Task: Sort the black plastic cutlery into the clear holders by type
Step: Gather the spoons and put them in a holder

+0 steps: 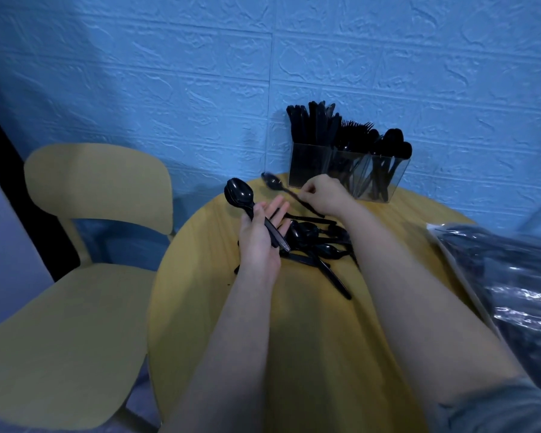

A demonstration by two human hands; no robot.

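My left hand (261, 237) holds a small stack of black spoons (239, 192) by their handles, thumb across them, fingers spread. My right hand (324, 195) pinches the handle of one black spoon (274, 182), bowl pointing left, just above the table. Below both hands lies a loose pile of black cutlery (317, 248), mostly spoons, on the round yellow table (200, 292). The clear holders (347, 170) stand at the table's far edge against the wall, with knives on the left, forks in the middle and spoons on the right.
A yellow chair (85, 245) stands left of the table. A plastic bag of more black cutlery (512, 292) lies on the table's right side. A blue textured wall (263, 73) rises right behind the holders.
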